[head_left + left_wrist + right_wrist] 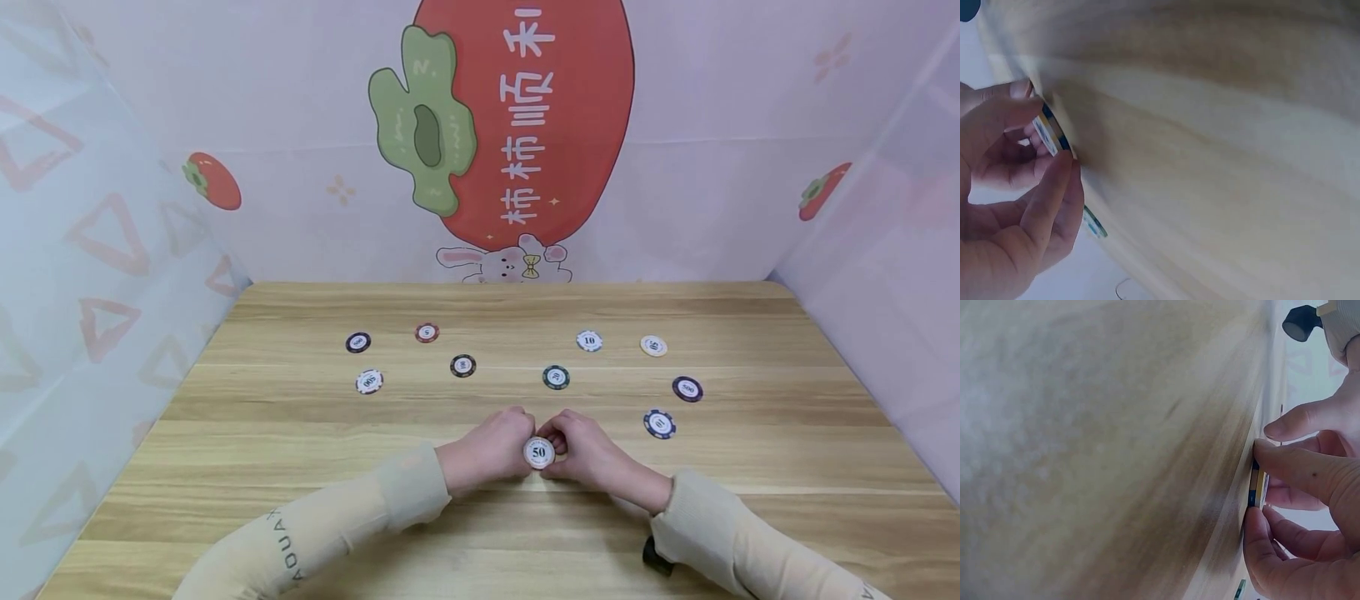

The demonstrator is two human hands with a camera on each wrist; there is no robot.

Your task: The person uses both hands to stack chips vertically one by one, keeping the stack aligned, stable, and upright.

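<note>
A white-faced poker chip marked 50 [538, 452] lies between both hands at the front middle of the wooden table. From the left, my left hand [497, 444] pinches its edge with curled fingers. My right hand [592, 450] grips the same chip from the right, thumb at the near side and a finger at the far side. Blue and yellow bands show along the chip's rim [1253, 486] in the right wrist view. I cannot tell whether another chip is under it. Beyond the hands lies a green-edged chip [556, 377].
Left of middle are a purple chip [358, 342], a white 500 chip [369, 382], a red chip [427, 332] and a black chip [462, 366]. On the right are a 10 chip [588, 340], a 50 chip [653, 346], a purple 500 chip [687, 389] and a blue chip [660, 423].
</note>
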